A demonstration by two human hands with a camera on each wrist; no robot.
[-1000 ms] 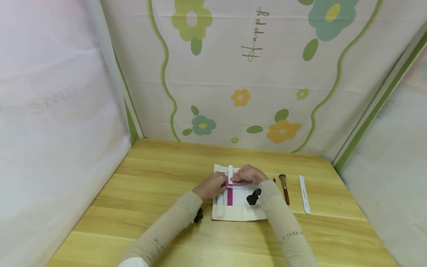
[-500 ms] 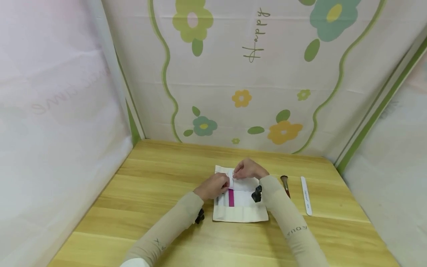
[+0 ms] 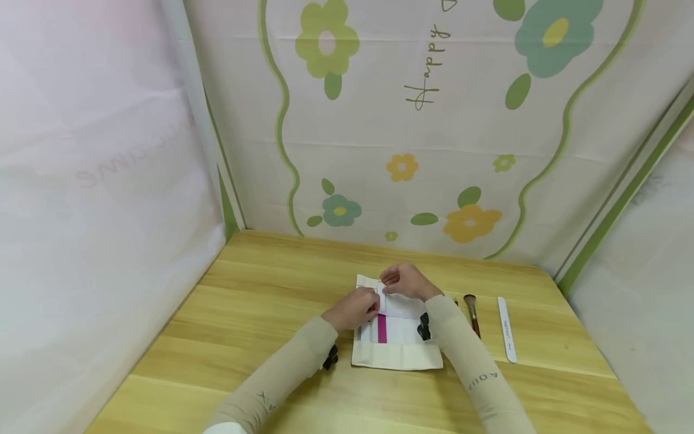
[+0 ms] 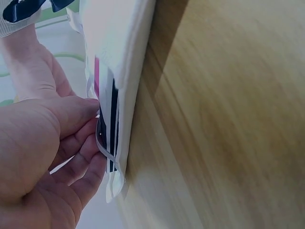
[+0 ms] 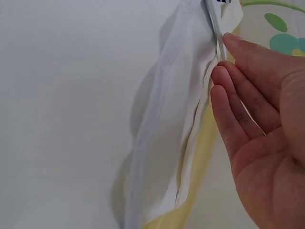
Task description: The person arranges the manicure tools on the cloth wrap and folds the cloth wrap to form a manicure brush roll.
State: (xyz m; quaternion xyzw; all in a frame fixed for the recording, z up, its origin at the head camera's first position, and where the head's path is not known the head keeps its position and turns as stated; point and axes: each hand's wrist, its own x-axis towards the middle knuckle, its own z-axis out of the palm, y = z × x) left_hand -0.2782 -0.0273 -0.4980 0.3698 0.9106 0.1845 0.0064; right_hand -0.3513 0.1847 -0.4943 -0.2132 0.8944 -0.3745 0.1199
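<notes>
White nail file (image 3: 382,298) may snag if flap (image 3: 403,306) sags from your left hand's (image 3: 355,308) pinch; your right hand (image 3: 408,281), fingers loosely extended beside file, could skew it.

Two hands (image 3: 353,308) (image 3: 409,282) are handling one white strip (image 3: 382,295) at one pouch (image 3: 398,356), right of which one makeup brush (image 3: 472,308), one nail file (image 3: 506,330) and one half-hidden item (image 3: 456,301) are lying.

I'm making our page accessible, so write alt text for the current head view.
A person's left hand and right hand work at an open cream fabric pouch showing a magenta strip, on a wooden table. To the right lie a makeup brush and a white nail file; a floral backdrop hangs behind.
</notes>
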